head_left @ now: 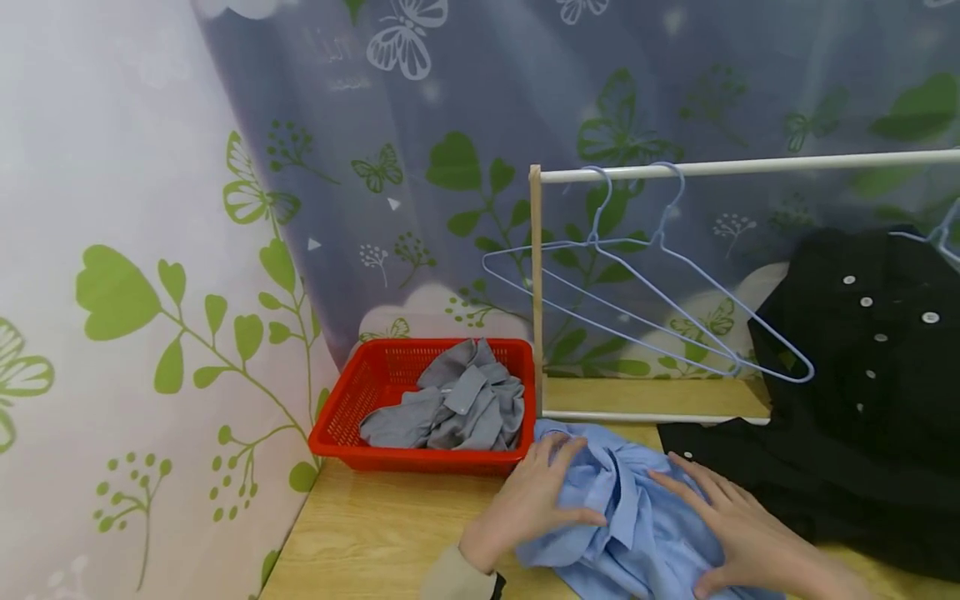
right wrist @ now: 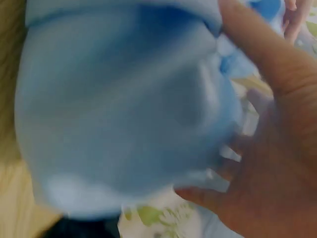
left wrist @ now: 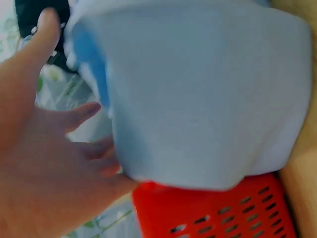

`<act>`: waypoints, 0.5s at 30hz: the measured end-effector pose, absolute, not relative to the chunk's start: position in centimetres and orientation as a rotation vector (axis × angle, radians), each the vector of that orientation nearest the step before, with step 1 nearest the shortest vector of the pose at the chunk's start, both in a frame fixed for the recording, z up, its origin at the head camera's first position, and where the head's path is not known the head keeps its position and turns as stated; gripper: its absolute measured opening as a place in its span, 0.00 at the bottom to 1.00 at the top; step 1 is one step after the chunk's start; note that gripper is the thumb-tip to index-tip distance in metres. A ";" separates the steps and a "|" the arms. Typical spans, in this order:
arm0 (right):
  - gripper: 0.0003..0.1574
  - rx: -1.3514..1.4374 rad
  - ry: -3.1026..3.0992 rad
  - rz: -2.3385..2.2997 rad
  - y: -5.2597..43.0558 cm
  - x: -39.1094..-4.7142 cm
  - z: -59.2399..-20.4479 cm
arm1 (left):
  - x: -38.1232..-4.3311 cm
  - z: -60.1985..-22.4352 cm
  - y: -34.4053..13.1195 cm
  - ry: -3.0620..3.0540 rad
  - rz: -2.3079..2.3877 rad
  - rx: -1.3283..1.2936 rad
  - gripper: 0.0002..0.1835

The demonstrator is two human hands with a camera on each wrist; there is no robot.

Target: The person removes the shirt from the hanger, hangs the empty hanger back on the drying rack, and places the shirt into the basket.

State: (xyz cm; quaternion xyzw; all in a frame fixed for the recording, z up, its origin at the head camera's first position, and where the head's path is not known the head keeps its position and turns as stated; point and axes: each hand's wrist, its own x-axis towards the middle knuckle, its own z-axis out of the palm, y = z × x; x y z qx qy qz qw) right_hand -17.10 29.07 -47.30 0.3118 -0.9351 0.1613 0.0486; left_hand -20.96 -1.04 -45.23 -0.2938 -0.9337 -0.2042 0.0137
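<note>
Head view: the blue shirt (head_left: 660, 517) is crumpled on the table (head_left: 367, 533), at the lower right of centre. The left hand (head_left: 525, 500) is placed at its left side, the right hand (head_left: 750, 537) at its right; both grips are wide, with fingers spread. The gray cloth (head_left: 457, 408) is contained in the red basket (head_left: 420, 460), left of centre. Two hangers are hung on the rail (head_left: 787, 165), upper right; the black shirt (head_left: 862, 375) is seen at far right.

Left wrist view: the upper centre is filled by blue cloth; the basket is seen at bottom centre.

Right wrist view: the left and centre are filled by cloth, blurred; the fingers are spread at right.
</note>
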 end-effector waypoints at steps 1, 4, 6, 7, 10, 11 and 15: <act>0.80 0.941 -2.880 0.492 28.8 -17.5 -47.5 | -21.1 -45.4 -0.9 -2.968 -0.602 -0.913 0.54; 0.84 0.937 -2.951 0.529 27.7 -19.0 -48.2 | -21.5 -46.1 -0.4 -3.137 -0.546 -0.896 0.62; 0.85 0.975 -2.968 0.555 27.0 -20.0 -48.7 | -21.7 -46.6 -0.1 -3.205 -0.549 -0.872 0.66; 0.85 1.003 -2.978 0.566 26.7 -20.5 -48.9 | -21.8 -46.8 0.0 -3.228 -0.545 -0.860 0.67; 0.84 1.054 -3.045 0.623 26.0 -21.5 -49.4 | -22.1 -47.2 0.2 -3.261 -0.512 -0.842 0.69; 0.82 1.053 -3.079 0.643 25.9 -21.8 -49.4 | -22.2 -47.3 0.3 -3.267 -0.484 -0.841 0.70; 0.77 0.980 -3.214 0.673 25.4 -22.2 -49.3 | -22.7 -47.6 0.2 -3.275 -0.369 -0.858 0.71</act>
